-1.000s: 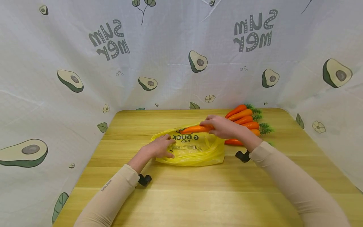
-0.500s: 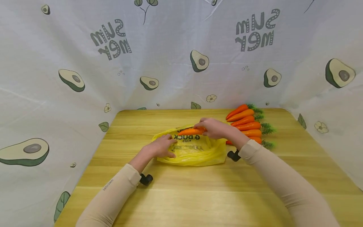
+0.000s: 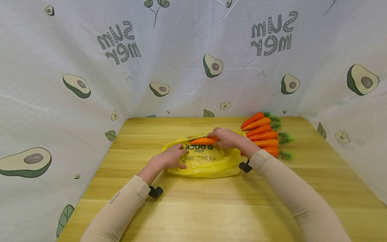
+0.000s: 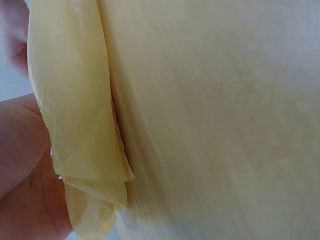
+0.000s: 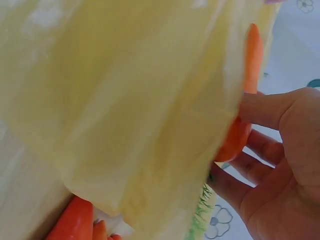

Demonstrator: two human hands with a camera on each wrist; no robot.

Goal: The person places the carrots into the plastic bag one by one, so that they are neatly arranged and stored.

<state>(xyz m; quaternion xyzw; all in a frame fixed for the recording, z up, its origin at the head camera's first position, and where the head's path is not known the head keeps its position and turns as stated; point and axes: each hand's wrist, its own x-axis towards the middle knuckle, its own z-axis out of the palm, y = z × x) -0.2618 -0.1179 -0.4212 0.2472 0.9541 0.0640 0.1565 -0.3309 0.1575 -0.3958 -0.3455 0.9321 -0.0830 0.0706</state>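
Note:
A yellow plastic bag [image 3: 208, 172] with dark printing lies mid-table, its mouth spread wide. My left hand [image 3: 173, 156] is at the left end of that mouth, thumb and fingers apart against the plastic. In the left wrist view the bag's side [image 4: 75, 100] covers part of this hand [image 4: 25, 165]. My right hand [image 3: 227, 138] pinches an orange carrot [image 3: 200, 141] between thumb and fingers, its tip pointing left over the mouth. The right wrist view shows the carrot [image 5: 254, 55] by the bag's edge, green leaves partly hidden behind the plastic.
Several carrots [image 3: 263, 135] with green leafy tops lie in a row at the back right, close beside the bag. The wooden table [image 3: 193, 215] ends at a white curtain [image 3: 181, 50] printed with avocados.
My right hand has moved left and slightly down, bringing the carrot further over the bag's mouth. The left hand keeps its place on the bag.

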